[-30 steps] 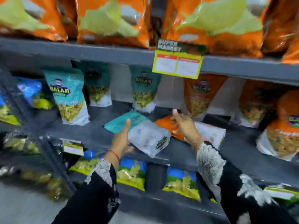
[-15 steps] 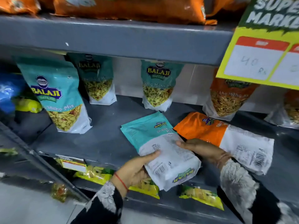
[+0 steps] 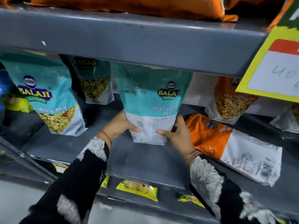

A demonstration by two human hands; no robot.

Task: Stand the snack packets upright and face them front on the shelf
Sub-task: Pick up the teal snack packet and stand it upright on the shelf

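Near the shelf's (image 3: 145, 160) front edge, left hand (image 3: 119, 126) and right hand (image 3: 178, 135) gripped an upright teal packet (image 3: 150, 101); bare shelf lay in front of it, and an orange packet (image 3: 229, 147) lay flat just beside.

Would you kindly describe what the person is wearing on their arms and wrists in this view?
Both arms are in long black sleeves with mottled white-grey patches, heaviest at the cuffs. The left sleeve ends in a pale, speckled cuff, and a thin red thread circles the left wrist. The right sleeve has a similar pale cuff, with thin brownish bands at the right wrist. Both hands are bare, with no rings visible.
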